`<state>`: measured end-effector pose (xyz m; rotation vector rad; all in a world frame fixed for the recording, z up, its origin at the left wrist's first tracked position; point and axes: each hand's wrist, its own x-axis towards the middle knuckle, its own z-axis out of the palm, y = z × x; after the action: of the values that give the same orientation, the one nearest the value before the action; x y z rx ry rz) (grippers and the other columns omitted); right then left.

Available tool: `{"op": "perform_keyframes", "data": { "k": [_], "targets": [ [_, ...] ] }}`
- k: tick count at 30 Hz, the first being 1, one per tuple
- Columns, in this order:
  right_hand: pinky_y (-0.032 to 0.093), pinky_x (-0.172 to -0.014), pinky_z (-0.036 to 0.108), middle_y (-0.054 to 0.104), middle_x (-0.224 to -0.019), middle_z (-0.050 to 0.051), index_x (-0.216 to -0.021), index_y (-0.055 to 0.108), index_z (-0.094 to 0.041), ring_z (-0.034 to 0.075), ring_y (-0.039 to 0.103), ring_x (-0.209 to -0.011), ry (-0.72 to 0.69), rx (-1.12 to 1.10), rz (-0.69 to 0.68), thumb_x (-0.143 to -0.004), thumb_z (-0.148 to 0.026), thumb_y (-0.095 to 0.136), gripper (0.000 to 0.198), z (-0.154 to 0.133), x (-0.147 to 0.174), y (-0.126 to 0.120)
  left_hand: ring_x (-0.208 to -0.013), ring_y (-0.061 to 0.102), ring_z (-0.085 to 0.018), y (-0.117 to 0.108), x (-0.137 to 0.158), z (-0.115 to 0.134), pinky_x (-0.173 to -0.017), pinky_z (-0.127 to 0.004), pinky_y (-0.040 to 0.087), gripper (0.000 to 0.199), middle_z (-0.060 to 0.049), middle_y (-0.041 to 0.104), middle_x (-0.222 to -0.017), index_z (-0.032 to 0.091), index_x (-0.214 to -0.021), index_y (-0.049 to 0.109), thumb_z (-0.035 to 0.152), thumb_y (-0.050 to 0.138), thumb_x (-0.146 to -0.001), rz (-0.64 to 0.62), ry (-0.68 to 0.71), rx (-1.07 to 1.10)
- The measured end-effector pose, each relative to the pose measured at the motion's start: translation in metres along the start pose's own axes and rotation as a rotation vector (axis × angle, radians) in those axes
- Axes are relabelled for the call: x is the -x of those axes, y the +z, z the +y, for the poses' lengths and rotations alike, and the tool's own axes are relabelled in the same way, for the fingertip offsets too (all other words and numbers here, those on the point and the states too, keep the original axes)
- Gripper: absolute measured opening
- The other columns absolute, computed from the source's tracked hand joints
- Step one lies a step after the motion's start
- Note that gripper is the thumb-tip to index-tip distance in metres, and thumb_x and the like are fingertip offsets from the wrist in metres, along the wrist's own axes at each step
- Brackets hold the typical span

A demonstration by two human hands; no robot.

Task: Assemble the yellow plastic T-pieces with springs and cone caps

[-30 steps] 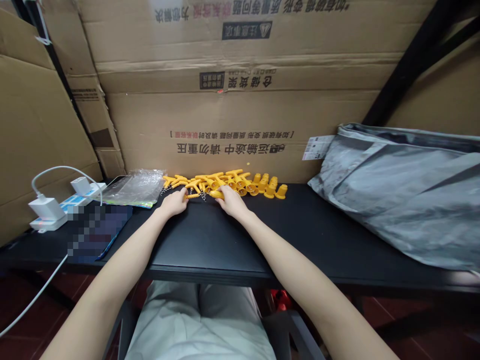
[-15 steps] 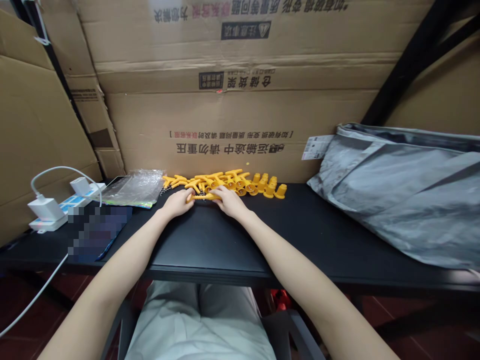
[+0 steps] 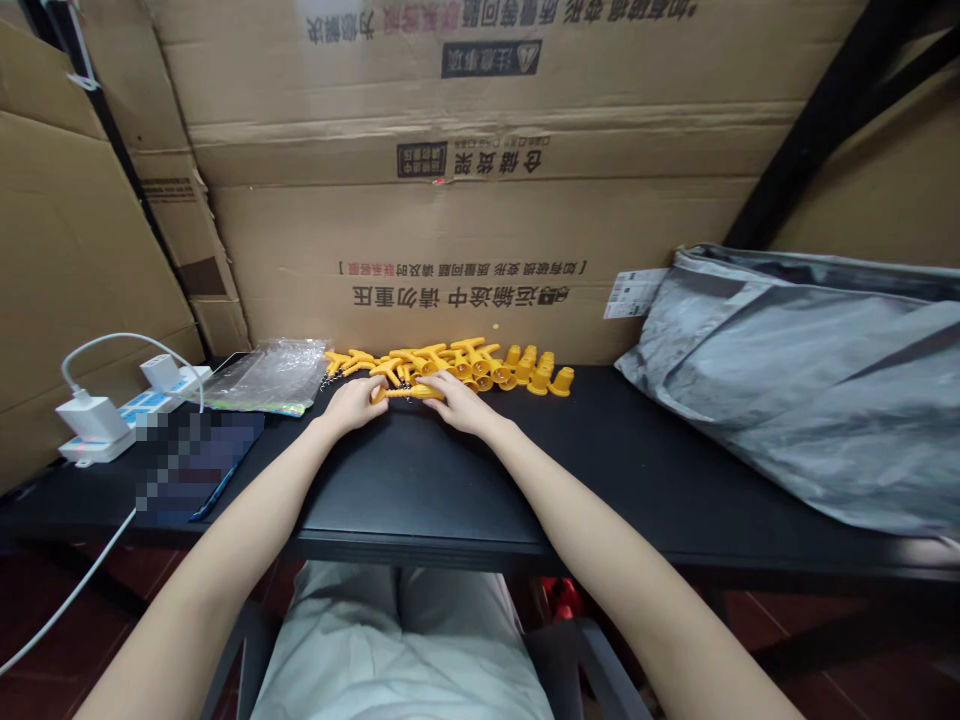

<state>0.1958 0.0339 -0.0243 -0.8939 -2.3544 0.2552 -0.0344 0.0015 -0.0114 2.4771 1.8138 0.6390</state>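
Observation:
Between my hands, just above the black table, a yellow corkscrew (image 3: 400,393) lies level. My left hand (image 3: 354,404) is closed on its handle end, and my right hand (image 3: 459,404) pinches the wider yellow end, which the fingers partly cover. Behind my left hand lie loose yellow T-shaped handles (image 3: 360,358) with metal spirals. Beyond my right hand is a pile of yellow corkscrews (image 3: 468,350) with handles and cups together. Several yellow cups (image 3: 540,378) stand rim down to the right of that pile.
A clear plastic bag (image 3: 271,372) lies left of the handles. Further left are a power strip (image 3: 154,400) with white chargers, a cable and a blurred dark flat object (image 3: 199,465). A grey bag (image 3: 802,390) fills the right side. Cardboard (image 3: 450,225) stands behind the table (image 3: 420,490).
Both hands stay almost in place, holding the corkscrew. Its yellow body shows slightly more between the fingers now. The piles have not moved.

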Motion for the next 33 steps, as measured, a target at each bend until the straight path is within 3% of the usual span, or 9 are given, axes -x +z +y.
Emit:
{"op": "perform_keyframes", "data": {
  "k": [2, 7, 14, 18, 22, 25, 29, 33],
  "targets": [
    [0.043, -0.101, 0.045, 0.055, -0.124, 0.013, -0.128, 0.053, -0.019, 0.024, 0.055, -0.116, 0.043, -0.075, 0.026, -0.085, -0.015, 0.058, 0.044, 0.003, 0.0, 0.0, -0.081, 0.064, -0.019, 0.0, 0.0, -0.001, -0.076, -0.029, 0.048, 0.026, -0.002, 0.069, -0.089, 0.024, -0.102, 0.063, 0.032, 0.052, -0.08, 0.011, -0.004, 0.003],
    [0.052, -0.089, 0.038, 0.057, -0.124, 0.012, -0.123, 0.05, -0.018, 0.018, 0.064, -0.097, 0.201, -0.326, 0.032, -0.079, -0.013, 0.061, 0.045, 0.01, -0.002, -0.004, -0.084, 0.064, -0.019, -0.001, -0.001, -0.004, -0.076, -0.028, 0.048, 0.026, -0.002, 0.069, -0.091, 0.024, -0.102, 0.063, 0.031, 0.053, -0.08, 0.018, -0.029, -0.006],
    [0.055, -0.08, 0.036, 0.068, -0.087, 0.005, -0.094, 0.059, -0.015, 0.016, 0.068, -0.071, 0.375, -0.567, 0.029, -0.084, -0.029, 0.065, 0.018, 0.008, -0.002, -0.009, -0.085, 0.063, -0.018, -0.003, 0.0, -0.004, -0.076, -0.027, 0.046, 0.025, -0.002, 0.068, -0.093, 0.023, -0.104, 0.062, 0.03, 0.053, -0.081, 0.044, 0.01, 0.004],
    [0.056, -0.069, 0.03, 0.068, -0.078, 0.004, -0.1, 0.058, -0.015, 0.014, 0.066, -0.062, 0.448, -0.578, 0.038, -0.09, -0.037, 0.057, 0.024, 0.002, -0.003, -0.008, -0.084, 0.062, -0.018, -0.003, 0.0, -0.004, -0.077, -0.027, 0.046, 0.026, -0.002, 0.068, -0.091, 0.023, -0.104, 0.062, 0.03, 0.053, -0.081, 0.061, 0.0, 0.01],
    [0.054, -0.061, 0.028, 0.065, -0.071, 0.0, -0.109, 0.054, -0.017, 0.014, 0.065, -0.058, 0.447, -0.592, 0.043, -0.09, -0.039, 0.058, 0.03, 0.004, -0.005, -0.005, -0.081, 0.062, -0.019, 0.0, -0.001, -0.006, -0.073, -0.028, 0.046, 0.026, -0.002, 0.067, -0.086, 0.022, -0.103, 0.063, 0.031, 0.054, -0.08, 0.093, -0.004, 0.023],
    [0.051, -0.054, 0.024, 0.061, -0.07, -0.004, -0.108, 0.05, -0.019, 0.012, 0.064, -0.057, 0.394, -0.678, 0.038, -0.08, -0.035, 0.071, 0.038, 0.01, -0.005, -0.003, -0.078, 0.062, -0.019, 0.003, -0.002, -0.008, -0.07, -0.028, 0.045, 0.025, -0.002, 0.067, -0.083, 0.021, -0.101, 0.063, 0.03, 0.055, -0.079, 0.13, 0.006, 0.024],
    [0.047, -0.049, 0.022, 0.06, -0.067, -0.007, -0.099, 0.049, -0.021, 0.011, 0.062, -0.052, 0.338, -0.747, 0.041, -0.07, -0.038, 0.079, 0.045, 0.014, -0.003, -0.007, -0.077, 0.062, -0.019, 0.004, -0.002, -0.009, -0.069, -0.028, 0.045, 0.024, -0.003, 0.067, -0.083, 0.021, -0.1, 0.063, 0.029, 0.055, -0.079, 0.153, 0.035, 0.035],
    [0.042, -0.046, 0.02, 0.063, -0.059, -0.003, -0.081, 0.052, -0.018, 0.009, 0.057, -0.045, 0.36, -0.708, 0.009, -0.075, -0.053, 0.071, 0.04, 0.007, -0.002, -0.014, -0.078, 0.063, -0.018, 0.003, -0.001, -0.008, -0.071, -0.027, 0.045, 0.023, -0.003, 0.067, -0.085, 0.021, -0.1, 0.063, 0.028, 0.055, -0.08, 0.188, 0.081, 0.051]
  ]
}}
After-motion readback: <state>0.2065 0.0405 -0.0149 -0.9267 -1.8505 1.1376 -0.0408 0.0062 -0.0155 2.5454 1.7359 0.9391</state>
